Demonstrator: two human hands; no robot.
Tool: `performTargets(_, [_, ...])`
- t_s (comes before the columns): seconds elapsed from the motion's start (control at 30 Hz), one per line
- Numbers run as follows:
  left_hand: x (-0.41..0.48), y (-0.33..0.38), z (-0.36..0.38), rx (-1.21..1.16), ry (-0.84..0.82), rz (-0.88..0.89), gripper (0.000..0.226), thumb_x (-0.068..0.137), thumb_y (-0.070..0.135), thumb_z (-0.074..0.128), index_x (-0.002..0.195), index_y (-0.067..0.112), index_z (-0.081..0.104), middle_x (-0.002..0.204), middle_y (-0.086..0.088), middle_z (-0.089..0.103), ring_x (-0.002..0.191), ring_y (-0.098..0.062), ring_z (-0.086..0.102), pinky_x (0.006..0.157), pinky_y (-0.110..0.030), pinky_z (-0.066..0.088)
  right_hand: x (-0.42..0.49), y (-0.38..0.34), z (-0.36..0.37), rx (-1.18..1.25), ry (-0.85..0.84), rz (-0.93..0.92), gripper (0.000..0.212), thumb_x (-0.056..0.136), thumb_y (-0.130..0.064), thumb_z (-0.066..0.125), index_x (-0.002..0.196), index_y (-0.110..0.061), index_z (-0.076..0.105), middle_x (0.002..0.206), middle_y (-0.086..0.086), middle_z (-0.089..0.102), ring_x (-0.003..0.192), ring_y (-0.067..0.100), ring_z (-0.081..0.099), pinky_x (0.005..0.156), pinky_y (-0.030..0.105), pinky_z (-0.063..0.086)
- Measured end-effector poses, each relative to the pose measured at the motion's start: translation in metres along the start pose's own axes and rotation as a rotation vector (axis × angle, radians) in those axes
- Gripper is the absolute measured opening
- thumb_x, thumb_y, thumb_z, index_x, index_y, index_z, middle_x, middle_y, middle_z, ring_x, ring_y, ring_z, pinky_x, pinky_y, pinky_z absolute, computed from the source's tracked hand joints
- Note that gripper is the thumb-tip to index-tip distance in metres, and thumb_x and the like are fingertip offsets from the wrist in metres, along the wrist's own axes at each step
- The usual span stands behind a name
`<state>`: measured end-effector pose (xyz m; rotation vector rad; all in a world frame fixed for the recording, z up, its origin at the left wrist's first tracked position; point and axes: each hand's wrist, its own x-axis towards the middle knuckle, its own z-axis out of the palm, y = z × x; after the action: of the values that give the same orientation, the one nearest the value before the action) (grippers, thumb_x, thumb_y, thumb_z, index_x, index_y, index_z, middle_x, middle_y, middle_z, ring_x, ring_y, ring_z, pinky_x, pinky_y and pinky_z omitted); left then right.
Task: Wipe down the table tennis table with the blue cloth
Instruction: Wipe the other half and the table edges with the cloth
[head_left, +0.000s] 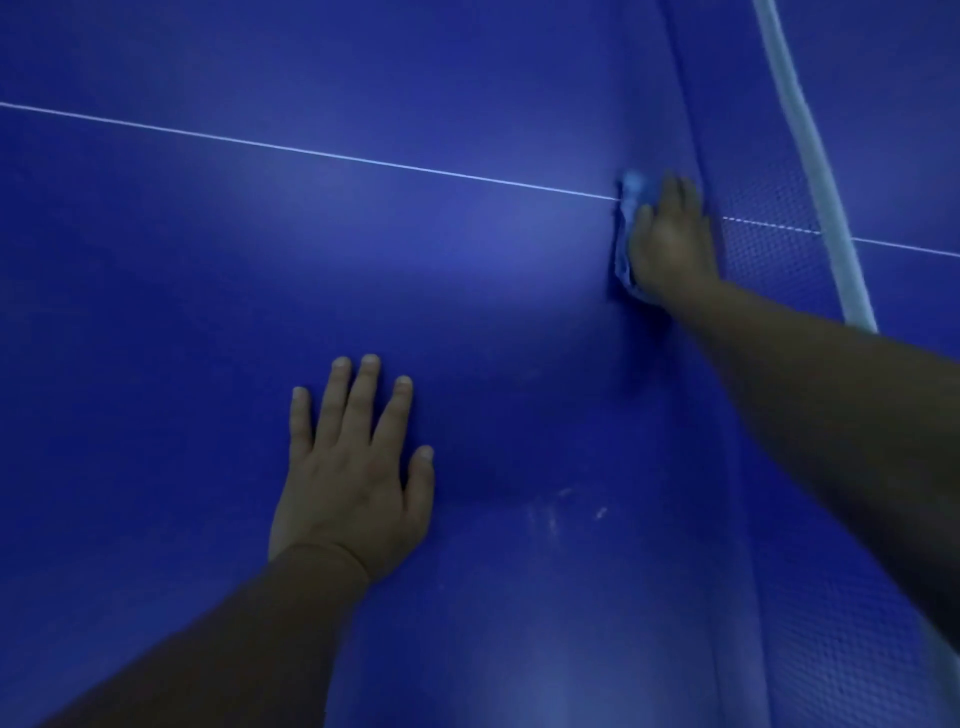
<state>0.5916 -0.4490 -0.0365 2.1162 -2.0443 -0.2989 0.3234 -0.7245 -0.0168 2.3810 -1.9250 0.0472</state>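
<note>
Wiping under way: right hand (672, 241), fingers (675, 193) straight, presses the blue cloth (631, 200) to the bench (208, 260) at two o'clock beside the net (769, 249); left hand (353, 467) rests spread, empty — pale smudges (550, 512) at five o'clock likely need the next pass.

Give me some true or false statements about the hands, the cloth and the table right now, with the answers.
1. The right hand presses the blue cloth on the table tennis table. True.
2. The left hand holds a paddle. False: it rests flat on the table, fingers spread, holding nothing.
3. The cloth lies on the white centre line, close to the net. True.
4. The whitish smudges lie under the cloth. False: they lie apart from it, nearer the person, between the two arms.
</note>
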Motion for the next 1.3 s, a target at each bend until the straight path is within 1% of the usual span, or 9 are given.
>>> performTargets(0.1, [0.0, -0.001, 0.0, 0.017, 0.01, 0.0, 0.066, 0.096, 0.046, 0.031, 0.15, 0.009, 0.043, 0.161, -0.017, 0.03, 0.152, -0.035, 0.018, 0.121, -0.06, 0.008, 0.011, -0.015, 0.0, -0.084, 0.081, -0.17, 0.076, 0.105, -0.041, -0.004, 0.143, 0.001, 0.046, 0.15, 0.025, 0.044, 0.141, 0.041, 0.04, 0.115, 0.053, 0.027])
performTargets(0.23, [0.0, -0.001, 0.001, 0.012, 0.022, 0.002, 0.066, 0.095, 0.046, 0.033, 0.149, 0.009, 0.044, 0.161, -0.017, 0.031, 0.152, -0.035, 0.02, 0.121, -0.06, 0.008, -0.118, -0.045, -0.012, -0.024, 0.122, -0.883, 0.032, 0.103, -0.029, 0.049, 0.128, -0.017, 0.064, 0.14, 0.009, 0.06, 0.135, 0.045, 0.047, 0.11, 0.061, 0.033])
performTargets(0.37, [0.0, 0.0, 0.002, -0.005, 0.031, 0.0, 0.067, 0.095, 0.045, 0.033, 0.149, 0.008, 0.045, 0.16, -0.017, 0.032, 0.152, -0.035, 0.02, 0.12, -0.062, 0.01, -0.186, -0.031, -0.02, -0.002, -0.149, -1.131, 0.04, 0.103, -0.046, 0.042, 0.138, -0.034, 0.058, 0.154, 0.0, 0.047, 0.145, 0.042, 0.035, 0.115, 0.061, 0.026])
performTargets(0.6, [0.0, 0.0, 0.001, -0.001, 0.02, -0.003, 0.065, 0.097, 0.045, 0.031, 0.15, 0.01, 0.042, 0.161, -0.016, 0.03, 0.153, -0.034, 0.017, 0.122, -0.059, 0.007, -0.032, 0.0, 0.011, -0.082, 0.109, -0.044, 0.041, 0.104, -0.014, 0.033, 0.122, 0.007, 0.063, 0.132, 0.03, 0.058, 0.122, 0.054, 0.054, 0.1, 0.07, 0.041])
performTargets(0.73, [0.0, -0.001, 0.002, -0.003, 0.022, -0.003, 0.066, 0.097, 0.046, 0.03, 0.151, 0.01, 0.041, 0.162, -0.016, 0.029, 0.153, -0.034, 0.016, 0.122, -0.058, 0.005, -0.121, -0.037, 0.0, -0.153, 0.236, -0.156, 0.035, 0.104, -0.009, 0.039, 0.126, 0.009, 0.059, 0.138, 0.027, 0.055, 0.13, 0.054, 0.047, 0.101, 0.069, 0.038])
performTargets(0.9, [-0.001, -0.001, 0.002, -0.014, 0.021, -0.001, 0.066, 0.097, 0.046, 0.03, 0.151, 0.01, 0.041, 0.162, -0.015, 0.028, 0.153, -0.033, 0.015, 0.122, -0.057, 0.004, -0.239, -0.046, 0.002, -0.068, -0.013, -0.386, 0.039, 0.108, -0.018, 0.043, 0.132, 0.009, 0.057, 0.144, 0.025, 0.052, 0.139, 0.055, 0.035, 0.105, 0.07, 0.032])
performTargets(1.03, [0.0, 0.0, 0.0, -0.019, 0.008, -0.007, 0.066, 0.097, 0.046, 0.029, 0.151, 0.01, 0.041, 0.162, -0.016, 0.028, 0.153, -0.033, 0.015, 0.122, -0.059, 0.006, -0.123, -0.034, -0.004, -0.05, 0.182, -0.071, 0.035, 0.099, -0.015, 0.05, 0.126, 0.006, 0.061, 0.134, 0.035, 0.055, 0.12, 0.052, 0.056, 0.099, 0.061, 0.047])
performTargets(1.17, [0.0, -0.001, 0.001, -0.012, 0.003, -0.006, 0.066, 0.097, 0.047, 0.028, 0.152, 0.011, 0.04, 0.163, -0.015, 0.027, 0.154, -0.032, 0.013, 0.123, -0.058, 0.004, -0.097, -0.045, -0.005, 0.026, 0.166, 0.138, 0.051, 0.102, -0.024, 0.032, 0.138, 0.006, 0.053, 0.144, 0.034, 0.047, 0.132, 0.049, 0.047, 0.11, 0.058, 0.037])
performTargets(1.3, [0.001, -0.001, 0.002, -0.027, -0.003, -0.008, 0.068, 0.096, 0.047, 0.029, 0.151, 0.01, 0.04, 0.163, -0.015, 0.026, 0.154, -0.033, 0.013, 0.123, -0.055, 0.0, -0.246, -0.07, -0.018, 0.075, 0.165, -0.243, 0.039, 0.103, -0.016, 0.044, 0.135, 0.003, 0.054, 0.151, 0.022, 0.037, 0.14, 0.044, 0.032, 0.11, 0.057, 0.035])
